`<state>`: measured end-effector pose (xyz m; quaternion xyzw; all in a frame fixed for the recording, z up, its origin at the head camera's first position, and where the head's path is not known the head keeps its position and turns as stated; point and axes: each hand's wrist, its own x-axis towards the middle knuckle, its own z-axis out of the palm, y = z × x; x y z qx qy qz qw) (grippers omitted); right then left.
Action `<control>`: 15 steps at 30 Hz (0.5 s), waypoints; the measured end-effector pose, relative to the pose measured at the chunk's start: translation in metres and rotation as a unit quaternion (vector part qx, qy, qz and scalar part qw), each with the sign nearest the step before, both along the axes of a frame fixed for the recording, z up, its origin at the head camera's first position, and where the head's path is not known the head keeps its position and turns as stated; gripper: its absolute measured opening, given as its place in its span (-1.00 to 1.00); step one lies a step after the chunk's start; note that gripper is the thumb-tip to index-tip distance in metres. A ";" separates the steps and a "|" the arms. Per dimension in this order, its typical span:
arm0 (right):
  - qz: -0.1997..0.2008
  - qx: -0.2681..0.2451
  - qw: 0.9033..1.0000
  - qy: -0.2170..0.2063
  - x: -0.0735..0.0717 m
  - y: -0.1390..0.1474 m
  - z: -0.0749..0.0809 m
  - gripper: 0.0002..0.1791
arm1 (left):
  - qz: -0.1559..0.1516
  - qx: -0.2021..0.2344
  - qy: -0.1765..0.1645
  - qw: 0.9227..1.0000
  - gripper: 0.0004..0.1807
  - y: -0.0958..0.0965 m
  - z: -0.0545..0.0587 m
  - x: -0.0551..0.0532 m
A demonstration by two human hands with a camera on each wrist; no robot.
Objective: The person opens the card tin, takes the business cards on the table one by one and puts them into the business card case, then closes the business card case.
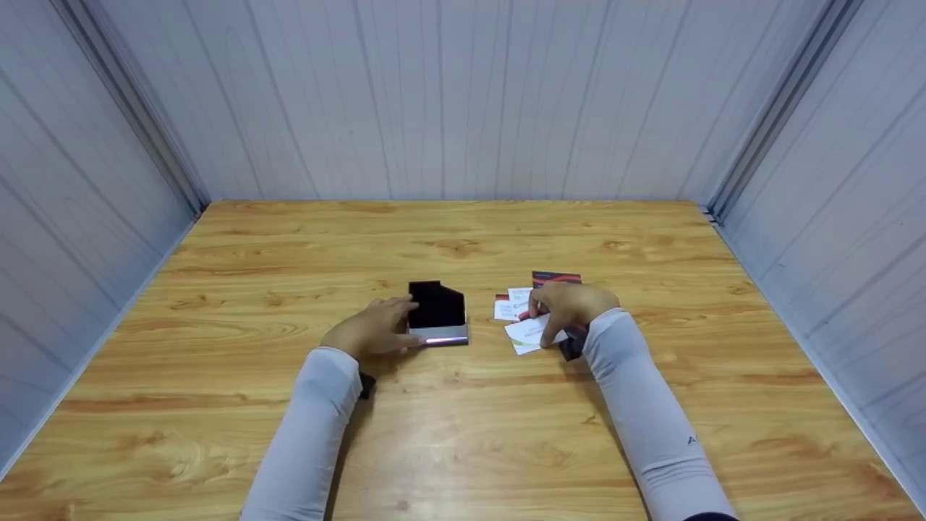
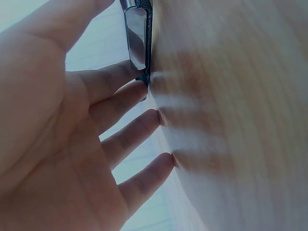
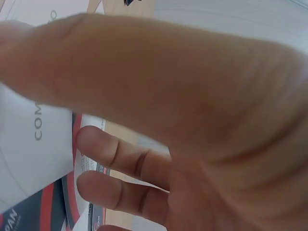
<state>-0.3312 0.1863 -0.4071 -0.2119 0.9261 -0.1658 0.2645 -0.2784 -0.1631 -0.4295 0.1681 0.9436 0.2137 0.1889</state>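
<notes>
A business card case (image 1: 438, 307), black inside with a silver front strip, lies with its lid up on the table. My left hand (image 1: 375, 327) rests at its left side, fingers spread and fairly straight. In the left wrist view the case's metal edge (image 2: 137, 38) meets a fingertip, and other fingertips touch the tabletop. My right hand (image 1: 571, 305) pinches a white business card (image 1: 524, 334), its thumb lying over the card. Beneath that hand are more business cards, some white (image 1: 504, 310) and some dark with red stripes (image 1: 557, 277); the hand hides part of them.
Both hands work over a wood-grain table (image 1: 463, 434). Pale panelled walls (image 1: 448, 101) enclose it at the back and on both sides. Grey-white sleeves (image 1: 307, 427) cover both forearms.
</notes>
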 end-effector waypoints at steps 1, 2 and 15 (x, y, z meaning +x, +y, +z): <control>-0.002 0.000 1.000 0.001 0.000 0.000 0.000 -0.49 | 0.001 0.001 0.000 1.000 -0.12 0.000 0.000 0.000; -0.001 0.003 1.000 0.005 0.000 0.000 0.001 -0.50 | 0.002 0.001 0.001 1.000 -0.12 0.000 0.001 0.000; -0.009 -0.005 1.000 0.008 0.001 0.002 0.006 -0.61 | -0.004 -0.001 0.005 1.000 -0.10 0.000 -0.002 -0.003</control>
